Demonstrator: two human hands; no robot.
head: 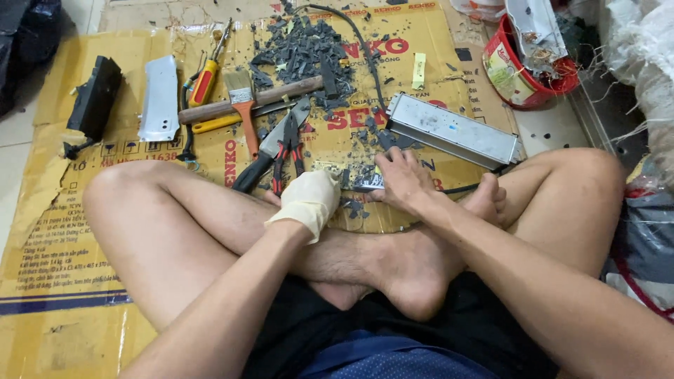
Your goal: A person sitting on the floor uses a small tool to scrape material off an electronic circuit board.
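Fingers (390,167) of the bare right hand (401,184) press a small grey part (368,184) at frame centre; gloved left hand (309,200), curled shut, rests just left.

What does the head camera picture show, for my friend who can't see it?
A person sits cross-legged on flattened cardboard, gloved left hand and bare right hand pressing a small piece among dark scraps. Pliers, a paintbrush and a long metal box lie nearby.

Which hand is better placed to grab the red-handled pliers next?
Left, probably. The gloved left hand rests just below the red-handled pliers, nearly touching the handles. The bare right hand is farther over, pressing a small grey part onto the cardboard, so it looks occupied.
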